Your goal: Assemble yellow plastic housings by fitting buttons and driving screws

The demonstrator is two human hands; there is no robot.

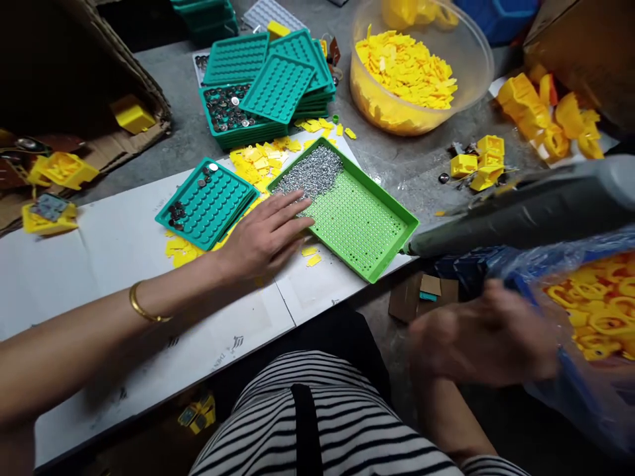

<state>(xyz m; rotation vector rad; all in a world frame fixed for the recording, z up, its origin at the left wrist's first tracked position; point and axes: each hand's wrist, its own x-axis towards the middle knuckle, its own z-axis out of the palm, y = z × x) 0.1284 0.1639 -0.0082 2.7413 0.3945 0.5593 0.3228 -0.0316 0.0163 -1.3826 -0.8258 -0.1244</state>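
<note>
My left hand lies with fingers stretched out over the near left rim of a green perforated tray. Small silver screws are heaped in the tray's far left corner, beside my fingertips. My right hand is smeared by motion below a grey power screwdriver, apart from it; its fingers cannot be made out. The screwdriver's tip points at the tray's right corner. A teal dimpled tray with a few dark round discs sits left of the green tray, on loose yellow pieces.
Stacked teal trays and a clear tub of yellow pieces stand at the back. A blue crate of yellow parts is at the right. Yellow housings lie on the grey surface. An open cardboard box stands left.
</note>
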